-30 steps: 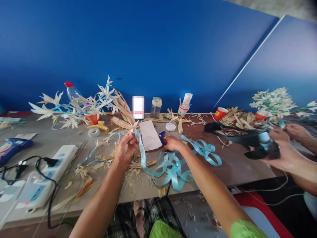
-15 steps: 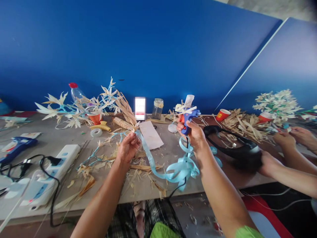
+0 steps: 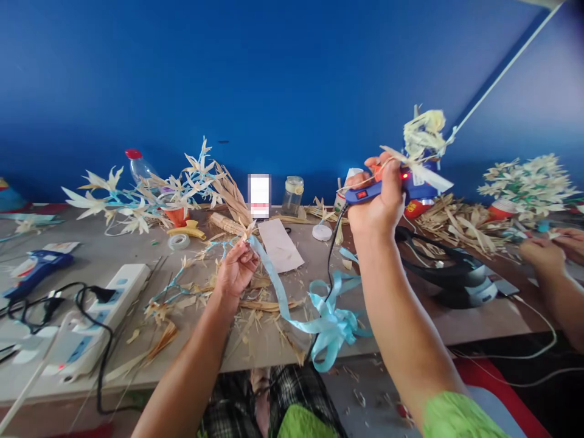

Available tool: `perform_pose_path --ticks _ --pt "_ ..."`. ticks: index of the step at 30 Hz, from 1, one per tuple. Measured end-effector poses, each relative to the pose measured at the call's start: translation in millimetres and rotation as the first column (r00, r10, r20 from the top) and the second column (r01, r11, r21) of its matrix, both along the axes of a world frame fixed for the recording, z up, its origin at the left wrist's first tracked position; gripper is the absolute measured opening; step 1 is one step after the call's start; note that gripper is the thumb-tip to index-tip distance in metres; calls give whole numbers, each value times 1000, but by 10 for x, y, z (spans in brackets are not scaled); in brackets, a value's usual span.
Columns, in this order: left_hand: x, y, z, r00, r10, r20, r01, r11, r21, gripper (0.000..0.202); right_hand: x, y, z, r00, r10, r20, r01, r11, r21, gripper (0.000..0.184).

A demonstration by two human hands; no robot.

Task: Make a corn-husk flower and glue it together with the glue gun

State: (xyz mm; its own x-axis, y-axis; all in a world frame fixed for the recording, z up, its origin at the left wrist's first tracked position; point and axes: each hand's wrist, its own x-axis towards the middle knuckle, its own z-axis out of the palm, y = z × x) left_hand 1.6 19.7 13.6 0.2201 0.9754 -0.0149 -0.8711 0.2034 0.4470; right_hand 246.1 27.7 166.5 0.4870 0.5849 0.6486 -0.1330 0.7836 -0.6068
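Observation:
My left hand (image 3: pixel 238 264) pinches a small corn husk flower (image 3: pixel 247 231) over the table. From the same fingers a light blue ribbon (image 3: pixel 275 286) runs down to a loose tangle of loops near the front edge. Raised at the right, my right hand (image 3: pixel 381 198) is wrapped round a blue hot glue gun (image 3: pixel 417 185) with small red lights. Pale husk pieces (image 3: pixel 424 132) show at the gun's far end, and a husk strip crosses in front of it; whether they touch it I cannot tell. A black cord (image 3: pixel 335 249) hangs from the gun past the ribbon.
At the left lie a white power strip (image 3: pixel 107 319) and another blue glue gun (image 3: pixel 41 271). Husk flower branches (image 3: pixel 132 198), a corn cob (image 3: pixel 227 223), a paper sheet (image 3: pixel 279 245) and a jar (image 3: pixel 292 196) stand behind. A black headset (image 3: pixel 449 274) and a co-worker's hands (image 3: pixel 542 252) are at right.
My right hand has swung up and right with the glue gun, turning it sideways. The black headset now lies on the table, and the person's hand at it is gone. My left hand stays put.

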Motion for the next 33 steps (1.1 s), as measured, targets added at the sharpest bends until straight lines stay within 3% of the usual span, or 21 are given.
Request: perform_pose_path --ticks 3,5,7,11,13,15,18,24,27,33 --pt "-8 3 10 1000 0 11 -1 1000 4 14 -65 -92 -5 998 46 54 -42 997 -67 35" --pt "-6 1 25 1000 2 17 -2 1000 1 14 -167 -214 -178 975 204 90 -184 964 -189 32" --pt "0 -1 39 1000 13 7 -13 1000 -8 14 -286 -332 -454 929 361 82 -308 877 -369 34" --pt "11 3 40 999 31 -34 -32 999 -20 14 -446 -426 -1022 867 491 -89 -457 711 -534 38" --pt "10 9 27 998 33 -46 -34 999 -13 14 -461 -412 -1212 826 551 -117 -508 639 -578 39" --pt "5 13 13 997 40 -62 -40 999 -8 13 -452 -394 -1328 793 605 -70 -513 600 -614 38" --pt "5 12 6 995 41 -90 -43 999 -17 14 -448 -401 -1385 779 623 69 -430 611 -664 37" --pt "49 -18 41 991 28 -134 -30 999 -15 12 -543 -492 -1262 697 678 233 -327 590 -738 37" --pt "76 -31 57 989 25 -147 -29 999 -23 13 -573 -482 -1259 683 671 288 -305 620 -723 34" --pt "93 -22 38 985 22 -171 -30 999 -45 16 -579 -404 -1409 663 646 378 -255 670 -697 28"
